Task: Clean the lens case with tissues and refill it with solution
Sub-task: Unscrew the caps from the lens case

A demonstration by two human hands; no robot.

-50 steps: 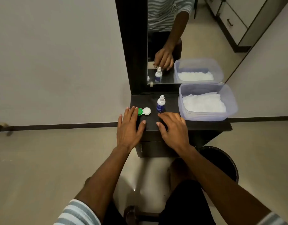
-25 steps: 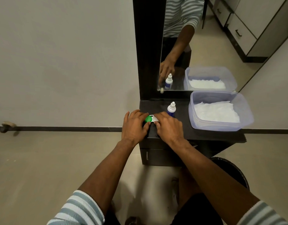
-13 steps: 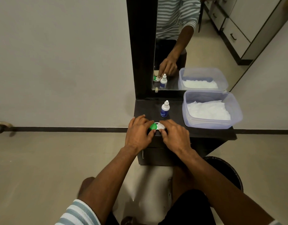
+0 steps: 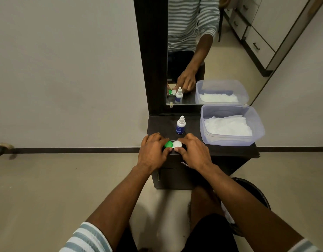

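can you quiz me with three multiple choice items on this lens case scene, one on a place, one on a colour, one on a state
1. Where does the solution bottle stand?
A. inside the tissue container
B. on the dark table, behind the lens case
C. on the floor

2. What colours are the two caps of the lens case?
A. green and white
B. blue and red
C. both black

3. What are the hands doing?
A. both hang away from the table
B. one lifts the bottle
C. left hand and right hand grip the lens case between them

Answers: 1 B, the bottle stands upright on the table, left of the tissue container. 2 A, the green cap is left, the white right. 3 C, fingers of both hands curl round the case ends.
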